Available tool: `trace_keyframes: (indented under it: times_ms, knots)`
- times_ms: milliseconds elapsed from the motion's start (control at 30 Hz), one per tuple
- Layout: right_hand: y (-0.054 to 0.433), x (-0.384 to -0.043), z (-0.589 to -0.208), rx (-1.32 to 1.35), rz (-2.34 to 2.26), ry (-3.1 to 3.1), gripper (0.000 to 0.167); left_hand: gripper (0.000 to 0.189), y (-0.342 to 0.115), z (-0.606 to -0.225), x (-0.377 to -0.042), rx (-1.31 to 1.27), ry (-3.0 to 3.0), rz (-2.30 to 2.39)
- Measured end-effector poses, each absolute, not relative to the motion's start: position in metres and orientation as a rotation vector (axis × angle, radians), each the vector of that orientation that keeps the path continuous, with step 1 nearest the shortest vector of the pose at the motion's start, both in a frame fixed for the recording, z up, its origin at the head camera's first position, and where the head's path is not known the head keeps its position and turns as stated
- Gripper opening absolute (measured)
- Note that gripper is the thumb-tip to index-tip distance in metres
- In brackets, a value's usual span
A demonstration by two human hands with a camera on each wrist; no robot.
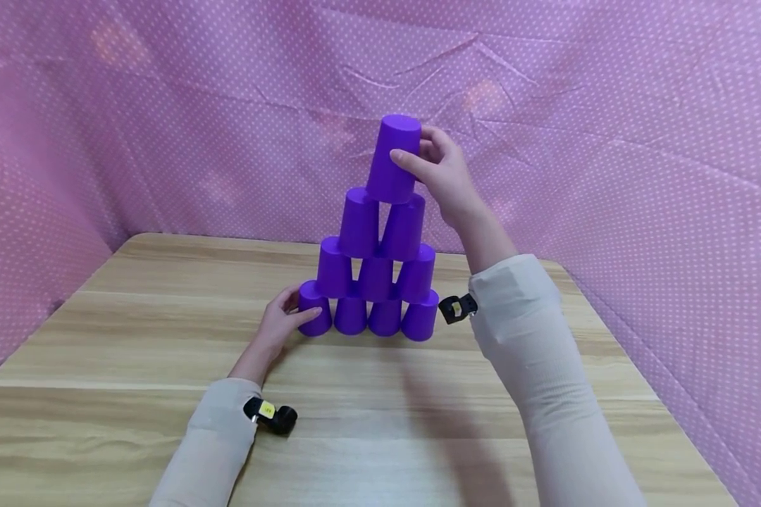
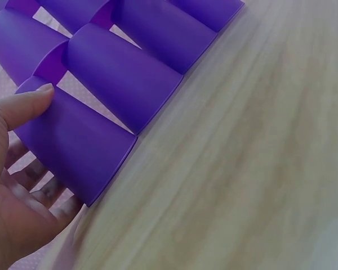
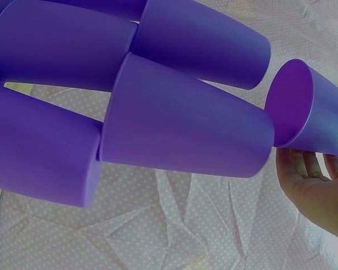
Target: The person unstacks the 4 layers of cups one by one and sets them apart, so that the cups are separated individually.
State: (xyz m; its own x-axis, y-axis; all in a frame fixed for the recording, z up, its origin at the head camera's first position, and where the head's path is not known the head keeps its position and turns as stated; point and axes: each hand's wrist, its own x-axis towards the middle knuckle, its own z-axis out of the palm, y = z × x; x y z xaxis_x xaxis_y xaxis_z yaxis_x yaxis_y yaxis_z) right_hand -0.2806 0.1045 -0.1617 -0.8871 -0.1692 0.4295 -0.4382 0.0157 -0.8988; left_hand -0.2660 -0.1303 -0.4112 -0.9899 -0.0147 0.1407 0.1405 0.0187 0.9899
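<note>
"Which step now?"
"Apparently seating the top cup (image 1: 390, 167): the right hand (image 1: 449, 179) grips it above the two-cup row (image 1: 364, 227); the left hand (image 1: 277, 325) holds the bottom-left cup (image 1: 318, 324) on the counter (image 1: 165, 317) (steadying, perhaps)."
"And next?"
"Probably a level, gentle release."

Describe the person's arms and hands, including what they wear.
The left sleeve and right sleeve are plain and off-white. The left wrist camera and right wrist camera are black with yellow markings. The left hand and right hand are gloveless.

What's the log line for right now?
right grip: holds top cup | left grip: holds bottom-left cup | cup pyramid: four rows
</note>
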Motion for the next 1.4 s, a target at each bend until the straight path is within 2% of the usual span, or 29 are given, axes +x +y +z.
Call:
trace_keyframes:
  times_ms: [467, 767, 1400]
  knots:
    - [0.132, -0.261, -0.151, 0.668, 1.988, -2.003, 0.036, 0.058, -0.13, -0.41, -0.268, -0.145, -2.158, -2.12]
    - [0.156, -0.253, -0.157, 0.611, 2.007, -1.977, 0.041, 0.058, -0.132, -0.41, -0.267, -0.159, -2.16, -2.118]
    - [0.21, -0.242, -0.202, 0.5, 2.012, -1.904, 0.036, 0.058, -0.133, -0.414, -0.269, -0.129, -2.152, -2.126]
